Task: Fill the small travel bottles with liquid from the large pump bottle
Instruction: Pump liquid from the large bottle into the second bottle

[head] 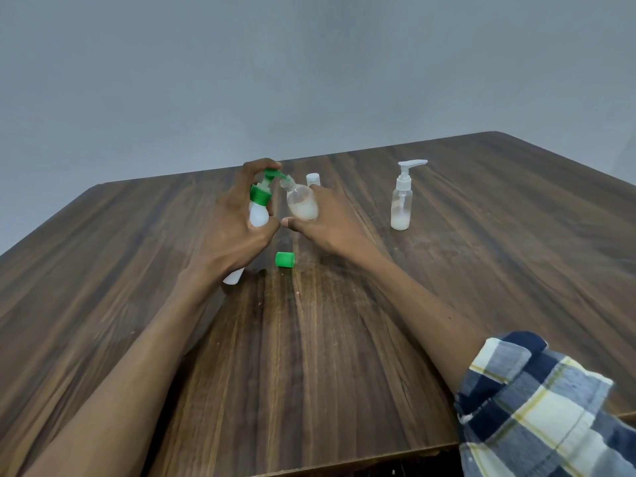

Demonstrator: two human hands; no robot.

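Wooden table (481,270) mid-far: left hand (237,218) is gripping pump bottle (258,210), finger pressing its head, while right hand (330,220) is clasping travel bottle (303,204), tilting mouth under spout.

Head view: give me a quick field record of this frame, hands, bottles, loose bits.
left hand: grips the large pump bottle, a finger on its green pump head
right hand: holds the small clear bottle tilted, mouth at the pump spout
small clear bottle fill: whitish liquid in the lower part
green cap: loose on the table, near the hands
white pump travel bottle: upright at right, apart, some liquid at the bottom
white-capped bottle: behind the right hand, mostly hidden
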